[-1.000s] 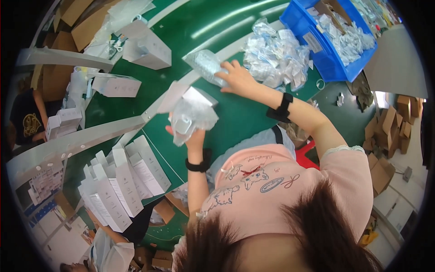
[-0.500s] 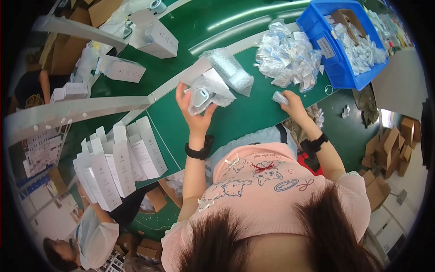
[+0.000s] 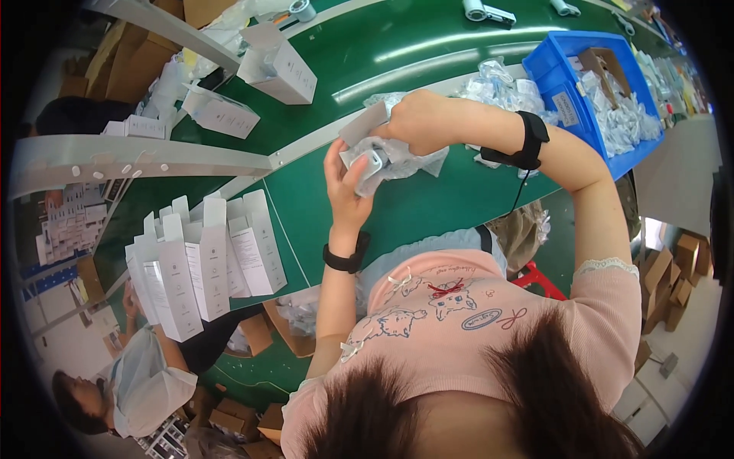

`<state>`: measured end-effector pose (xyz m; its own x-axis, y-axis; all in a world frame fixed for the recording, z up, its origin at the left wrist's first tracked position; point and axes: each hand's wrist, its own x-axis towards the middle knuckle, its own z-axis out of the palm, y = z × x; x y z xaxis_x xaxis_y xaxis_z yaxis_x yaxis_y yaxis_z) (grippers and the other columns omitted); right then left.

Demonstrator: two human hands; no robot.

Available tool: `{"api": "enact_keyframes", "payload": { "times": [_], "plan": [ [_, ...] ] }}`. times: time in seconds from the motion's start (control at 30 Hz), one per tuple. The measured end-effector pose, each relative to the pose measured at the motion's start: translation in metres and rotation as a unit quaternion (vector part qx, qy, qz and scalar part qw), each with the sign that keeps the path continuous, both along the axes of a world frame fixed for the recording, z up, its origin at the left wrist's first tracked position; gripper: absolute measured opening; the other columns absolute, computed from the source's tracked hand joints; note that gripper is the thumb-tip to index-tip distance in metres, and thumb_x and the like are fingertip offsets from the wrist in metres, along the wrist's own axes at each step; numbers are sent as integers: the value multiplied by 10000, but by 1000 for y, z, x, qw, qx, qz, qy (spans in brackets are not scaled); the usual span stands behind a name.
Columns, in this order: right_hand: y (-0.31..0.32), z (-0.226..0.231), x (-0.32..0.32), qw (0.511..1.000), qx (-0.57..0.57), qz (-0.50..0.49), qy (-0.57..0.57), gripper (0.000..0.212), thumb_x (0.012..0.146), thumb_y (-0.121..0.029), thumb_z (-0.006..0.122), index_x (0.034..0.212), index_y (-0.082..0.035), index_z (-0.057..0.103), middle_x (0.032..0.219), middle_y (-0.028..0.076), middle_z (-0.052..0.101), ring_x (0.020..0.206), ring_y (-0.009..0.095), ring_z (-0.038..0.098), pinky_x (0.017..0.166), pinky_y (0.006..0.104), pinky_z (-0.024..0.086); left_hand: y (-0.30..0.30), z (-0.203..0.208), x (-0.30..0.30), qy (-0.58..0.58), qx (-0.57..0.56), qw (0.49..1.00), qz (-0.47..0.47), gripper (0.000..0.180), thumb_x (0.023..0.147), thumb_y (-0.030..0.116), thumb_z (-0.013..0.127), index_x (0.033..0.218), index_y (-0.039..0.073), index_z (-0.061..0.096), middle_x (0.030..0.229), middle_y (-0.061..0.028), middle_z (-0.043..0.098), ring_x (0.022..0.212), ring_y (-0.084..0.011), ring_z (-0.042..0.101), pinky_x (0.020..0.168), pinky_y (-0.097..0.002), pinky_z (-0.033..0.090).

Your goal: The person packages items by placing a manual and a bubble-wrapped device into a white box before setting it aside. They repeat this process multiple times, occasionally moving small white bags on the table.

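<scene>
My left hand grips a white carton whose flap stands up. A white device in a clear plastic bag lies at its near side, under my fingers. My right hand reaches across to the carton's top, its fingers curled down at the opening. Its fingertips and whatever they hold are hidden. Just behind this hand, a bubble-wrapped pack shows only in part.
A pile of small clear packets lies right of my hands, beside a blue bin of similar packets. Several open white cartons stand at the left. A metal rail crosses beyond my hands. A person works at lower left.
My right hand has swung left from the table's right side, with a small clear packet in it then, to the carton. The view has shifted slightly. My left hand still holds the carton.
</scene>
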<state>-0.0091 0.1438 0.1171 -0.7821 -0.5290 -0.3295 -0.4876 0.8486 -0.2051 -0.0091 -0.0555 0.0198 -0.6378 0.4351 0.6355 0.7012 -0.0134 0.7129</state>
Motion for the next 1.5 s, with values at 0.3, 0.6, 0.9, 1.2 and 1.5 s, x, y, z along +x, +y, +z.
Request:
{"api": "enact_keyframes", "payload": {
  "times": [0.3,0.6,0.9,1.2,1.5],
  "plan": [
    [47,-25,20,988,-133,-57,46,471,639,10,552,1086,-132,500,725,109,604,655,330,582,540,402,449,3,27,-6,-46,-139,988,49,356,660,15,652,1005,98,622,1186,-161,443,993,-294,509,811,-355,436],
    [32,3,56,903,-371,-130,172,258,678,-35,619,924,-50,541,879,110,603,740,284,592,613,359,475,3,38,-17,-261,-170,939,143,146,610,65,693,741,13,657,906,-88,615,717,-195,589,617,-292,454],
    [-34,-27,29,950,-167,66,255,125,663,-88,550,768,-34,508,758,64,443,755,219,497,576,304,475,9,28,-27,-221,-124,956,146,126,600,59,695,696,-4,643,826,-73,637,644,-169,577,562,-252,426],
    [-20,-41,22,949,-184,136,218,215,660,-79,553,860,1,543,806,81,481,824,238,495,659,305,480,8,24,-23,-241,-107,952,154,126,613,59,690,701,-9,631,828,-67,634,664,-152,570,580,-249,433],
    [-21,-38,32,949,-230,82,199,352,704,-117,628,1031,-9,556,1061,59,549,1061,281,462,947,397,354,-2,14,-23,-316,-2,942,111,144,693,54,664,825,10,624,969,-94,599,851,-153,572,676,-259,466]
  ]
}}
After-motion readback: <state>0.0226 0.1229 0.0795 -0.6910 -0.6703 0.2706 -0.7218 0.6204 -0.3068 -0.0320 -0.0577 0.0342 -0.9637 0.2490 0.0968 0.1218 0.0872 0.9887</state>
